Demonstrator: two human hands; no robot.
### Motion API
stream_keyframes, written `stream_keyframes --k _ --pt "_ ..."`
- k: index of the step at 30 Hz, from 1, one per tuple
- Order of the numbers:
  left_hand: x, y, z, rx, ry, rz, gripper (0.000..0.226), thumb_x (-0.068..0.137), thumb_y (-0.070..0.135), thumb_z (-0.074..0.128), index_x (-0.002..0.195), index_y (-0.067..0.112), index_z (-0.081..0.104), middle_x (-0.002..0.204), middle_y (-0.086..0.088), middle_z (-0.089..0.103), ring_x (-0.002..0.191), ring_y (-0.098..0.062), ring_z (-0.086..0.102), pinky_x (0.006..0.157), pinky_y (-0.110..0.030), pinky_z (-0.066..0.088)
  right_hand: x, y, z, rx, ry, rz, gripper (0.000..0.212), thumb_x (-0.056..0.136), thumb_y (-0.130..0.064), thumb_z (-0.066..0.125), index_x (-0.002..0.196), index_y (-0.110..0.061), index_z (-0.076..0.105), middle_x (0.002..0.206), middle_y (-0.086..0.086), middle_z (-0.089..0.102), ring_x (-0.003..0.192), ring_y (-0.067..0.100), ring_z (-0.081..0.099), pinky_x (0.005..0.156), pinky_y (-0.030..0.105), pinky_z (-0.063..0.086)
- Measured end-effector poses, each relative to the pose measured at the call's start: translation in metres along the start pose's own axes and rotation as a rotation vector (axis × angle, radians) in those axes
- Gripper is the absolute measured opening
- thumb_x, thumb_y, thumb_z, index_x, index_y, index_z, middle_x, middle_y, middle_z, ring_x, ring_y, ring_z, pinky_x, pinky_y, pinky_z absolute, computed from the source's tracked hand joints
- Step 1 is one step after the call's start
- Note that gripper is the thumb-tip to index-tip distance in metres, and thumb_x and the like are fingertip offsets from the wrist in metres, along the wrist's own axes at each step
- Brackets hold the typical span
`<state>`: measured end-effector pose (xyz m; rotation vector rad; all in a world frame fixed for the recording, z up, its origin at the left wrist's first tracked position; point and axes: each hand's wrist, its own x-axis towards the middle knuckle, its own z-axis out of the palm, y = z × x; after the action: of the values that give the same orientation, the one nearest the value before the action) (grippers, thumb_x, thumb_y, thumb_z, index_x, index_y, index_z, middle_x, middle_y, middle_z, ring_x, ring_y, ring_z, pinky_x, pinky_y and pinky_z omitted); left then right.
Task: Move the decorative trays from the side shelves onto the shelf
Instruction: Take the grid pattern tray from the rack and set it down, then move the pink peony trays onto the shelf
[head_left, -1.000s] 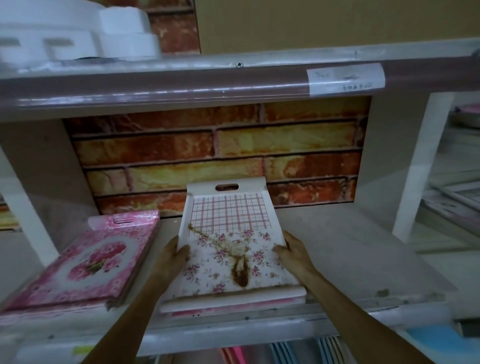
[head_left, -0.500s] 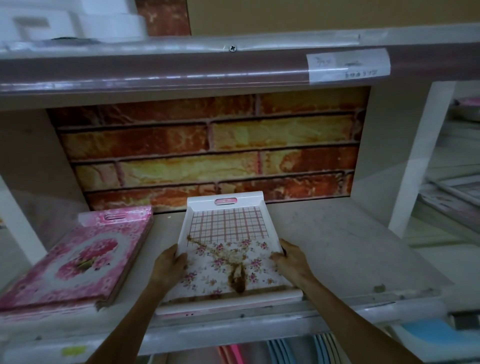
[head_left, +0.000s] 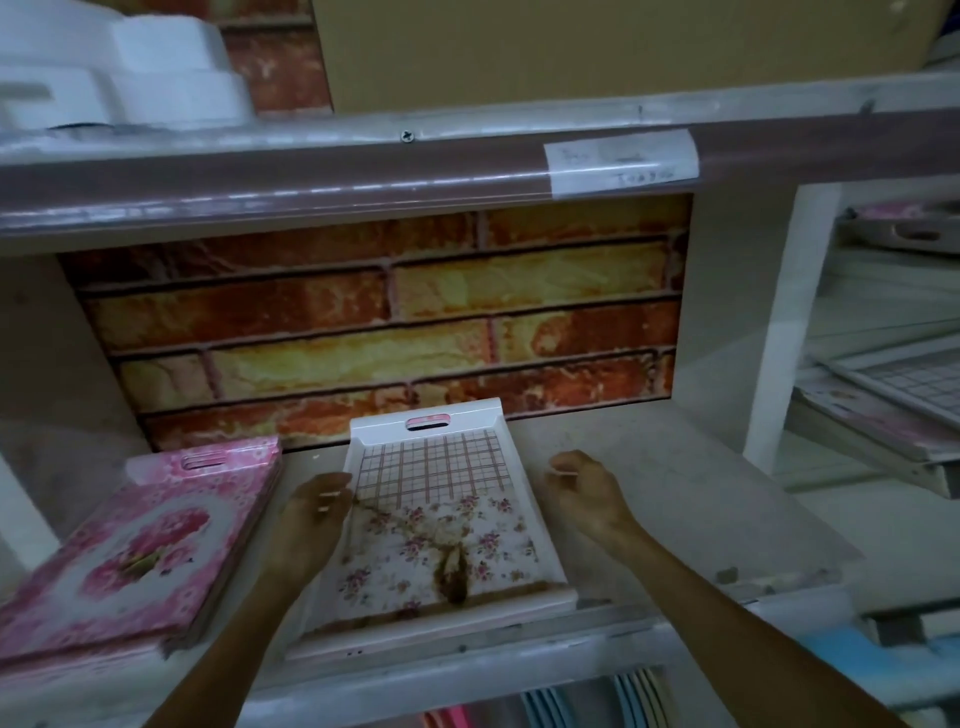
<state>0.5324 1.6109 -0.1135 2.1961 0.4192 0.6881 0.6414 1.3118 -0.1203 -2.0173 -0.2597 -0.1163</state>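
A white floral tray (head_left: 441, 525) lay flat on the middle shelf (head_left: 649, 499), its far end with the slot handle pointing toward the brick-patterned back wall (head_left: 374, 332). Its floor showed a red grid at the far half and small roses at the near half, with a brown bow-like mark across it. It appeared to sit on top of another tray, whose pale edge showed just beneath its near rim.

The left hand (head_left: 311, 514) hung at the tray's left rim with fingers loosely curled; whether the fingertips touched the rim could not be told, and it gripped nothing. The right hand (head_left: 582, 493) was off to the right of the tray — apart from the rim, fingers relaxed and slightly bent, holding nothing.

To the left on the same shelf lay a stack of pink rose trays (head_left: 140, 551), near the floral tray but not touching it. The shelf above carried a paper label (head_left: 621, 161) on its front lip, white foam packing (head_left: 114, 67) at the far left, and a cardboard box (head_left: 571, 52) to the right of it. Past the white upright (head_left: 789, 322) on the right, the side shelves held more trays (head_left: 893, 400) — one with a grid pattern, lying tilted. Below the shelf's near edge, coloured items stood on edge, too cropped to identify.
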Motion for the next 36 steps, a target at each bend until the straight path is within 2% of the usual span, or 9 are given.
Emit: stream_keyframes --k 2,6,11,14,18,22,26,31,36 --pt "-0.005 0.023 0.003 -0.114 -0.003 0.067 0.015 0.094 0.013 0.060 0.106 0.014 0.069 0.105 0.001 0.069 0.094 -0.020 0.066 0.078 -0.026 0.047 0.004 -0.003 -0.017 0.049 0.051 -0.034 0.018 0.089 -0.017 0.066 0.106 -0.009 0.068 0.097 -0.002 0.066 0.097 0.017 0.066 0.092 0.028 0.052" --pt "-0.020 0.070 0.018 -0.269 -0.094 0.144 0.015 0.097 0.018 0.056 0.100 0.026 0.068 0.092 0.009 0.074 0.083 -0.009 0.071 0.072 -0.023 0.056 0.005 -0.009 -0.058 0.083 0.117 -0.108 0.012 0.091 -0.022 0.064 0.098 -0.013 0.069 0.086 -0.001 0.069 0.085 0.018 0.067 0.085 0.039 0.057" --pt "-0.046 0.131 0.050 -0.394 -0.183 0.234 0.018 0.098 0.010 0.051 0.105 0.014 0.068 0.089 -0.005 0.072 0.074 -0.012 0.069 0.064 -0.010 0.052 -0.003 0.001 -0.116 0.078 0.205 -0.149 0.008 0.089 -0.026 0.064 0.084 -0.029 0.068 0.085 0.000 0.073 0.084 0.018 0.069 0.082 0.046 0.056" --pt "-0.058 0.166 0.071 -0.438 -0.232 0.286 0.019 0.098 0.008 0.051 0.102 0.014 0.069 0.082 -0.008 0.072 0.072 -0.012 0.069 0.064 -0.010 0.052 -0.012 0.006 -0.160 0.084 0.258 -0.169 0.007 0.089 -0.023 0.064 0.085 -0.024 0.070 0.084 0.000 0.072 0.083 0.019 0.069 0.081 0.046 0.057" --pt "-0.067 0.214 0.104 -0.510 -0.285 0.330 0.018 0.097 0.006 0.052 0.100 0.013 0.068 0.085 -0.006 0.072 0.073 -0.018 0.069 0.064 -0.015 0.055 -0.027 0.011 -0.218 0.113 0.307 -0.206 0.011 0.090 -0.024 0.062 0.083 -0.030 0.069 0.086 -0.001 0.073 0.086 0.018 0.069 0.084 0.049 0.055" --pt "-0.077 0.263 0.147 -0.527 -0.312 0.405 0.017 0.096 0.004 0.052 0.101 0.012 0.068 0.084 -0.007 0.072 0.074 -0.021 0.070 0.066 -0.021 0.057 -0.043 0.019 -0.282 0.121 0.360 -0.218 0.012 0.090 -0.019 0.063 0.084 -0.026 0.070 0.082 -0.005 0.074 0.082 0.011 0.070 0.084 0.044 0.057" --pt "-0.097 0.324 0.192 -0.521 -0.357 0.479 0.018 0.096 0.002 0.052 0.102 0.010 0.067 0.078 -0.008 0.071 0.072 -0.014 0.069 0.066 -0.018 0.056 -0.056 0.033 -0.352 0.092 0.420 -0.259 0.012 0.087 -0.028 0.062 0.088 -0.022 0.071 0.083 -0.007 0.074 0.084 0.010 0.070 0.082 0.046 0.057" --pt "-0.123 0.407 0.236 -0.581 -0.414 0.526 0.017 0.097 0.006 0.052 0.101 0.012 0.067 0.084 -0.005 0.071 0.076 -0.011 0.069 0.069 -0.016 0.054 -0.067 0.050 -0.434 0.111 0.430 -0.287 0.010 0.093 -0.019 0.062 0.089 -0.015 0.070 0.082 -0.003 0.074 0.081 0.010 0.070 0.081 0.036 0.058" --pt "-0.143 0.478 0.277 -0.710 -0.442 0.461 0.017 0.098 0.007 0.051 0.105 0.007 0.067 0.086 -0.010 0.068 0.072 -0.019 0.068 0.054 -0.016 0.050 -0.069 0.066 -0.509 0.237 0.445 -0.236 0.012 0.093 -0.019 0.061 0.095 -0.010 0.069 0.085 0.002 0.073 0.083 0.013 0.070 0.074 0.030 0.057"
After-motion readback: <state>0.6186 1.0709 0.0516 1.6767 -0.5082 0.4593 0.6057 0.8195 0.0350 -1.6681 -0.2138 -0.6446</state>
